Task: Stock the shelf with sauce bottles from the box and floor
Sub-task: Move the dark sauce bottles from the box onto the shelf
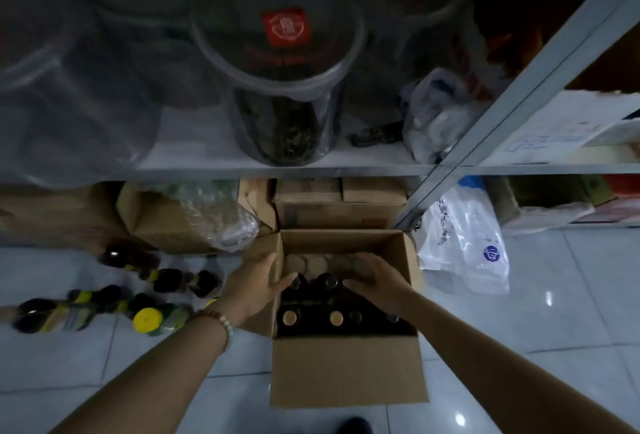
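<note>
The light is dim and bluish throughout. The glossy floor carries small white glare spots at near right. Jars on the far shelf are dark and blurred, and the bottles at left are smeared too. The inside of the box lies in shadow. Wide-angle distortion bends straight lines toward the edges.

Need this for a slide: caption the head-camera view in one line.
Left hand and right hand reach into an open cardboard box of dark bottles, more bottles on the floor beside it.
</note>
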